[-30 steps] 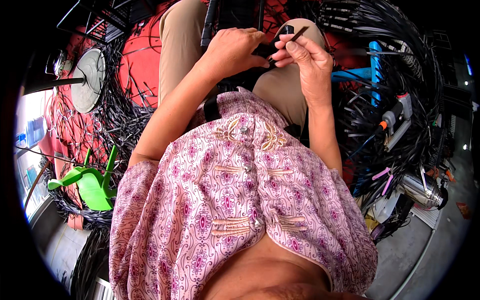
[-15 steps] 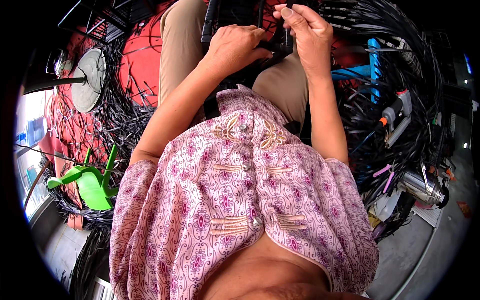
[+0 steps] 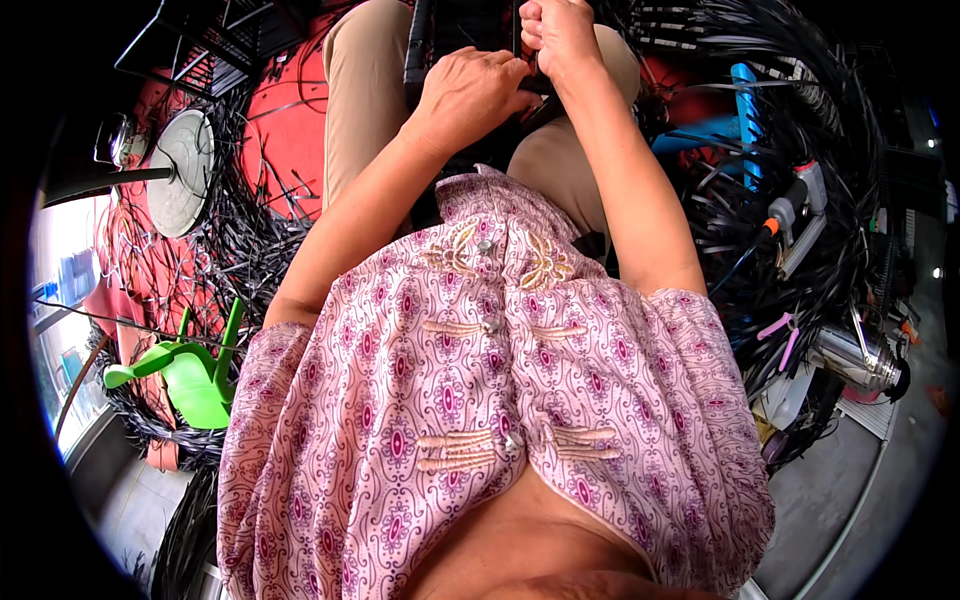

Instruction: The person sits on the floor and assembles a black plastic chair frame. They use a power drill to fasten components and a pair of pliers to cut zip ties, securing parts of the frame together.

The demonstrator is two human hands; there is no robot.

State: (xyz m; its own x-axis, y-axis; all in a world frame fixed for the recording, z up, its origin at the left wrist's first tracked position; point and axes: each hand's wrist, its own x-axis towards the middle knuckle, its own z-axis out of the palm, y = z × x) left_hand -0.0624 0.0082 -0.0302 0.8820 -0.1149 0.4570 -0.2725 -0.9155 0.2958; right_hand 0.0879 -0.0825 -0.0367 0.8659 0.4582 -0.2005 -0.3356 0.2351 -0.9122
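Both of my hands work at the top of the view, over my lap. My left hand [image 3: 468, 92] presses down on a black woven piece [image 3: 455, 25] held between my knees, fingers curled on it. My right hand [image 3: 558, 32] is closed around a thin black strip [image 3: 521, 22] that rises from the piece. The strip's upper end runs out of view. My tan trousers [image 3: 362, 90] and pink patterned blouse [image 3: 480, 380] fill the middle.
Loose black strips [image 3: 250, 230] lie in heaps on both sides over red sheeting [image 3: 285, 120]. A round grey lid [image 3: 182, 170] and a green plastic stool [image 3: 190, 375] are at left. A torch tool [image 3: 795, 215], pink pliers [image 3: 780, 335] and a metal flask [image 3: 855, 360] lie at right.
My right hand has risen from beside my left hand and moved up and inward, pulling the black strip with it. My left hand has stayed on the woven piece.
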